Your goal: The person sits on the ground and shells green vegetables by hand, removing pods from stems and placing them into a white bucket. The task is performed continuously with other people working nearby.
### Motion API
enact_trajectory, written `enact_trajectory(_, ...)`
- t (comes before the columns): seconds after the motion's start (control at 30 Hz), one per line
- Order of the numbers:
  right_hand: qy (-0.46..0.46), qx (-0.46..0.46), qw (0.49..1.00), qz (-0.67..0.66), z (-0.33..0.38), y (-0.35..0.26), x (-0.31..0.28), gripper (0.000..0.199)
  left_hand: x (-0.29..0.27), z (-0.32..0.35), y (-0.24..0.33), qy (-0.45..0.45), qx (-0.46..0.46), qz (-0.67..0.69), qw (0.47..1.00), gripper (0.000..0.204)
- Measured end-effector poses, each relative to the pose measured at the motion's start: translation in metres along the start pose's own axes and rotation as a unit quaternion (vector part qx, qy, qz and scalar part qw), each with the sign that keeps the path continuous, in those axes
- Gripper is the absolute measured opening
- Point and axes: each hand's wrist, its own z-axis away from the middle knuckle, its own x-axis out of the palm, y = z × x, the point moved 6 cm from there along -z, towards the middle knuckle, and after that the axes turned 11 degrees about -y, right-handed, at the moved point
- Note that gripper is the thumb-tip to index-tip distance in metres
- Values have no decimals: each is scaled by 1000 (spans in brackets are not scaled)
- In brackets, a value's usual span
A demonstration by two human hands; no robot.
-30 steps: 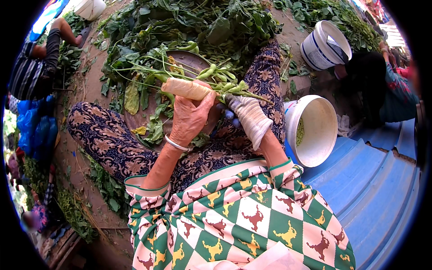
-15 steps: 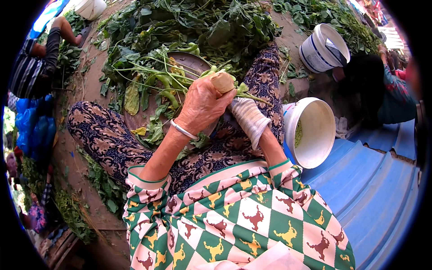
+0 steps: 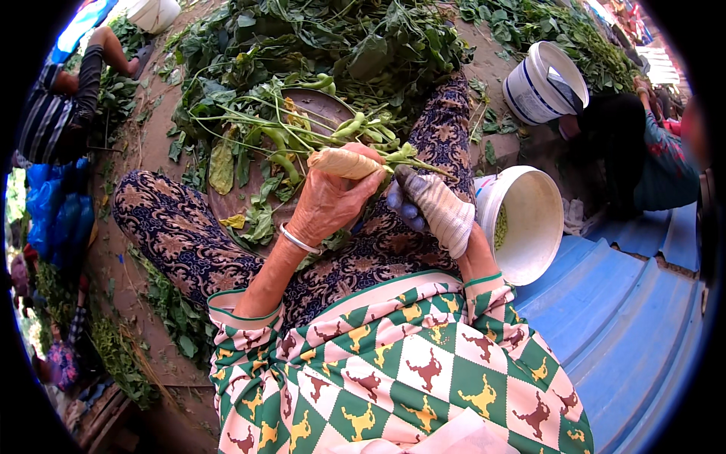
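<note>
Tan handle (image 3: 344, 162) clamped in my left fingers (image 3: 370, 184) should clear my right fingers (image 3: 411, 216), whose grip I can't tell.

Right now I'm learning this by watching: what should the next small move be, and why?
Probably bring the gloved right hand up toward the green pods: they lie just beyond both hands, and the left hand grips the tan cylinder. Whether the gloved fingers hold anything is unclear.
</note>
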Motion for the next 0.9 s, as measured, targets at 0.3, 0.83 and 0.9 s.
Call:
enact_trajectory(0.3,116,-22,992,49,-17,2,-8,24,0,3,9,6,92,-164,982,12)
enact_trajectory(0.83,157,-145,926,311,-30,-10,-12,18,-13,18,-25,155,-141,235,949,28)
enact_trajectory(0.9,152,-128,922,332,-33,-11,-10,16,-15,18,-25,154,-142,215,954,25)
